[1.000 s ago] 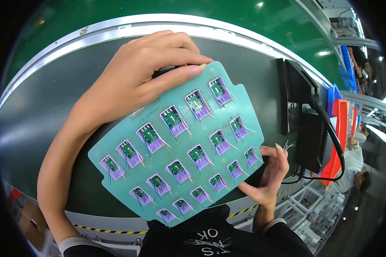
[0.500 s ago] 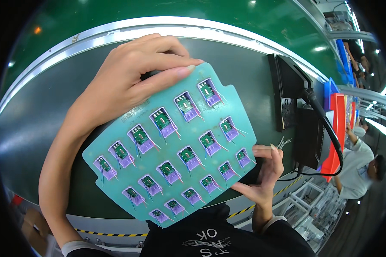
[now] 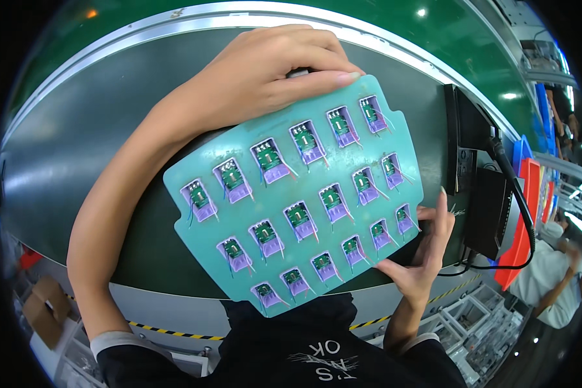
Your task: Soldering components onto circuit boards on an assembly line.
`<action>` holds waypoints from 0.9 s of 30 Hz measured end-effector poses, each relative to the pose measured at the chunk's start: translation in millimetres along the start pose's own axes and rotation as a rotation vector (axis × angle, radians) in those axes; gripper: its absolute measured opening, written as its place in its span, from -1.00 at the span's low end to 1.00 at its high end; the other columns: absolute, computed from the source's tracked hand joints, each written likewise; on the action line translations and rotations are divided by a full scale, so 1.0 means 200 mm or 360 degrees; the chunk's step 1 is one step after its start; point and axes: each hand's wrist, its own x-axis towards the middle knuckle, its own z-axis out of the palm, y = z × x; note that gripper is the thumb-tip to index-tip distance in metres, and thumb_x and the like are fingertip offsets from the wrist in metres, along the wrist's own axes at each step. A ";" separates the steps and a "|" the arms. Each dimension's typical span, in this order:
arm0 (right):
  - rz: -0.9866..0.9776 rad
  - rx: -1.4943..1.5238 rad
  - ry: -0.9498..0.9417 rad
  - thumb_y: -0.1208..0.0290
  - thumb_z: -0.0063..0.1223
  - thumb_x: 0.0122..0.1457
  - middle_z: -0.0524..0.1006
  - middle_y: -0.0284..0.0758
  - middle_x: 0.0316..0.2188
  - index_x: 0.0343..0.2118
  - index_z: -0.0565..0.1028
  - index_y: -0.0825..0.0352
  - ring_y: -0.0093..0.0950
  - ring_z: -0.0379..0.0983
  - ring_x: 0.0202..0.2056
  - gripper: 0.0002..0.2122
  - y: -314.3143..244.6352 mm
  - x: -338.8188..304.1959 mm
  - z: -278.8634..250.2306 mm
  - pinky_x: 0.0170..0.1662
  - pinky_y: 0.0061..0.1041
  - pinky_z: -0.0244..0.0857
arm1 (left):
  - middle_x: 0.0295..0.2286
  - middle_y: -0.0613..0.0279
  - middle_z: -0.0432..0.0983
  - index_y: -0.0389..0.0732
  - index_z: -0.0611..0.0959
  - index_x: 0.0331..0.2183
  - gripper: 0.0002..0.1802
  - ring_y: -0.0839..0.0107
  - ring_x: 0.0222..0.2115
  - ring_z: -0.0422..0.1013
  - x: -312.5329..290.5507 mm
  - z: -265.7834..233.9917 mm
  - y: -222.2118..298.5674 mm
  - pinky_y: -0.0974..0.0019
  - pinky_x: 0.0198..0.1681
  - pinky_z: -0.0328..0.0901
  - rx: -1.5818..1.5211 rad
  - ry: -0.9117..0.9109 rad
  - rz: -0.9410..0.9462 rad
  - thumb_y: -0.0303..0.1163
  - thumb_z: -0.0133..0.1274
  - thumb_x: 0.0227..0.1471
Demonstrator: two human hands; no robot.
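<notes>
A flat teal tray [image 3: 239, 216] with notched corners is held up, tilted, above the dark bench. Several purple plastic housings [image 3: 277, 172] sit in its cutouts in three rows, each with a small green circuit board [image 3: 266, 154] and thin coloured wires. My left hand [image 3: 291, 68] grips the tray's far edge, thumb on top and the other fingers curled behind. At the near right edge, my right hand [image 3: 423, 258] supports the tray between thumb and fingers, with one finger raised; some fingertips are hidden behind it.
Right of the tray stands a black box-shaped device [image 3: 488, 210] with a thick black cable [image 3: 520, 200]. Beyond it are red [image 3: 527, 213] and blue bins. A metal rail [image 3: 129, 48] borders the dark bench [image 3: 64, 155]. A person [image 3: 553, 278] is at far right; a cardboard box [image 3: 45, 310] lies lower left.
The tray, still in both hands, has turned slightly clockwise and sits further right in the view. The surroundings have also shifted, the device appearing further right.
</notes>
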 end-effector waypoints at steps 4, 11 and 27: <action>0.0087 -0.0029 -0.0029 0.04 0.61 -0.41 0.26 -0.30 -0.09 0.30 0.16 0.59 -0.41 0.26 -0.01 0.20 0.01 -0.01 0.01 0.14 -0.41 0.11 | -0.32 0.19 0.57 -0.32 0.72 -0.20 -0.71 0.34 -0.28 0.47 -0.01 0.00 -0.01 0.32 -0.20 0.33 0.0017 0.0022 -0.0021 -0.29 0.05 0.26; 0.0077 -0.0035 -0.0018 0.16 0.64 -0.50 0.30 -0.26 -0.06 0.28 0.26 0.53 -0.38 0.28 -0.03 0.16 -0.01 -0.01 0.00 0.11 -0.40 0.18 | -0.30 0.24 0.64 -0.15 0.77 -0.24 -0.64 0.27 -0.29 0.55 -0.01 0.02 -0.01 0.28 -0.18 0.39 0.0033 0.0104 -0.0121 -0.09 0.07 0.20; 0.0058 0.0047 -0.0028 0.14 0.57 -0.34 0.32 -0.23 0.02 0.25 0.35 0.44 -0.36 0.28 0.07 0.00 -0.01 -0.01 -0.01 0.18 -0.40 0.14 | -0.28 0.01 0.63 -0.23 0.72 -0.17 -0.69 0.13 -0.24 0.55 0.00 -0.07 0.06 0.20 -0.15 0.40 -0.0219 0.0026 -0.0168 -0.21 0.09 0.20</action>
